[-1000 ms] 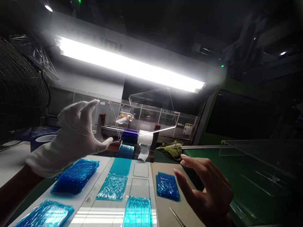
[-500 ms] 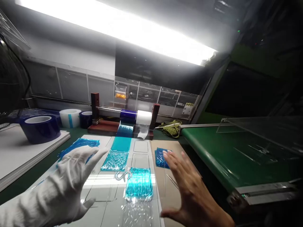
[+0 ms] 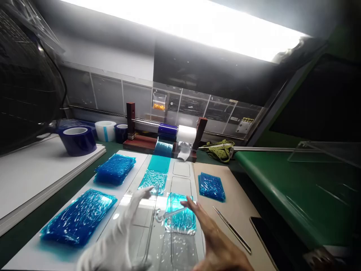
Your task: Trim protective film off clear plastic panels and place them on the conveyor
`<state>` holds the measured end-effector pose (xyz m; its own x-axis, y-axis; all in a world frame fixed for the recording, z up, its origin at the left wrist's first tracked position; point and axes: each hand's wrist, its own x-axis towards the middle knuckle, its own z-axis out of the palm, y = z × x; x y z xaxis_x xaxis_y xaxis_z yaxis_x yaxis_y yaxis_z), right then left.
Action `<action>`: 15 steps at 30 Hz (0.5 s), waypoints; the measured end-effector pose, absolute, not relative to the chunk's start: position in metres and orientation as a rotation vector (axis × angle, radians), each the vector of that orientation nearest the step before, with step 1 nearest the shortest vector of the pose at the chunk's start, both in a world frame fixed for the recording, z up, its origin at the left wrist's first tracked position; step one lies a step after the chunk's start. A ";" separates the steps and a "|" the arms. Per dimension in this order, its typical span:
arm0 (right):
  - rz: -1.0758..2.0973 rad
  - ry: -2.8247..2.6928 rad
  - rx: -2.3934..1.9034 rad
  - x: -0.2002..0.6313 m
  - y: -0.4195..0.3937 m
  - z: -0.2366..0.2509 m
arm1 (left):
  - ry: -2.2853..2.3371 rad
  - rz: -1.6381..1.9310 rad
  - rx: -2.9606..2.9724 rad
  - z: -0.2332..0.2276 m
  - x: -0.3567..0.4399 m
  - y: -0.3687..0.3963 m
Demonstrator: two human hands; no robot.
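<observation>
My left hand [image 3: 118, 239], in a white glove, curves with its fingertips and thumb at the two ends of a clear plastic plate's edge [image 3: 151, 227]. The see-through plate is tilted and hard to trace. My right hand [image 3: 218, 239] is bare, its fingers apart, just right of the plate. Between the hands a clear curled piece [image 3: 160, 215] shows. Below lies a shiny teal film-covered piece [image 3: 180, 222] on the white marked sheet [image 3: 135, 231]. Behind it, teal film [image 3: 159, 163] runs from a blue roll [image 3: 167, 131].
Two blue stacks [image 3: 80, 216] lie left; another blue stack [image 3: 211, 186], tweezers [image 3: 232, 230] and a phone [image 3: 263, 241] are right. A wooden roll holder [image 3: 141, 145] stands behind. Tape rolls [image 3: 77, 143] stand back left. A green conveyor belt [image 3: 270, 180] runs along the right.
Both hands have come closer together over the sheet; my left hand has moved right, off the blue stacks. The view has shifted, bringing the tweezers and phone into sight.
</observation>
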<state>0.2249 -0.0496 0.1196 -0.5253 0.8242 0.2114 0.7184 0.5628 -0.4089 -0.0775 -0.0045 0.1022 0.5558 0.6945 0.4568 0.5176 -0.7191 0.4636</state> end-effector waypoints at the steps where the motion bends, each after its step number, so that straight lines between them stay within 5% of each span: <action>1: 0.407 -2.396 -1.246 0.228 -0.049 0.115 | 1.005 0.938 2.453 0.098 -0.074 -0.005; 10: -0.270 -2.525 -1.430 0.226 -0.060 0.179 | 1.349 0.106 3.063 0.137 -0.063 0.016; 15: -0.374 -2.580 -1.430 0.211 -0.062 0.180 | 1.372 0.156 3.182 0.126 -0.049 0.013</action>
<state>0.2114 -0.0624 0.1802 -0.5265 0.8076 0.2658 0.8498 0.5093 0.1359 -0.0488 0.0125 0.1256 0.6913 0.6922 0.2073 0.7210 -0.6423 -0.2600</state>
